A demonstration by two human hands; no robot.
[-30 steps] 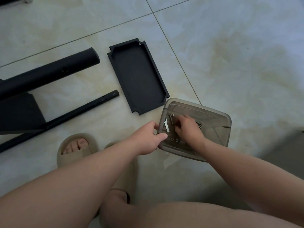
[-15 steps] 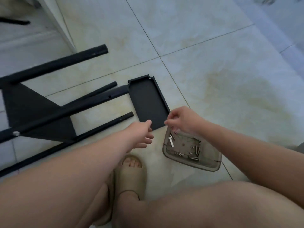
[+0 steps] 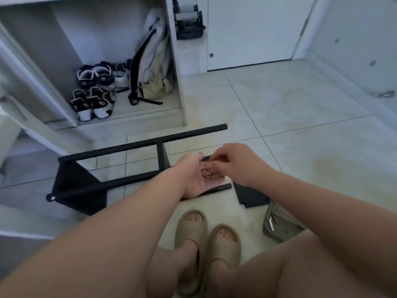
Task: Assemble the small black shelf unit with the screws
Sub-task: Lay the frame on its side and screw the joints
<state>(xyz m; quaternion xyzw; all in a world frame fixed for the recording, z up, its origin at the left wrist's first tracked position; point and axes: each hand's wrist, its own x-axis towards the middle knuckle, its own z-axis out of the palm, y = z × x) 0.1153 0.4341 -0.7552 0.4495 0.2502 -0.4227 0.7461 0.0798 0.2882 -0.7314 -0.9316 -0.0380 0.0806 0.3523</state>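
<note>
Currently staging hardware: left hand (image 3: 196, 179) spread palm-up, washer (image 3: 208, 175) on it; right hand (image 3: 238, 163) pinched above, contents unclear. Next, probably: fasten at shelf frame (image 3: 71, 181).

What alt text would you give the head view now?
An upturned left hand cradles a small ring while the right hand picks at its fingers, above the black shelf frame lying on the floor tiles; a grey hardware tray sits at right.

Pale tiled floor (image 3: 311, 151), open white cabinet (image 3: 174, 61) holding shoes (image 3: 94, 100) and a backpack (image 3: 150, 67)
</note>
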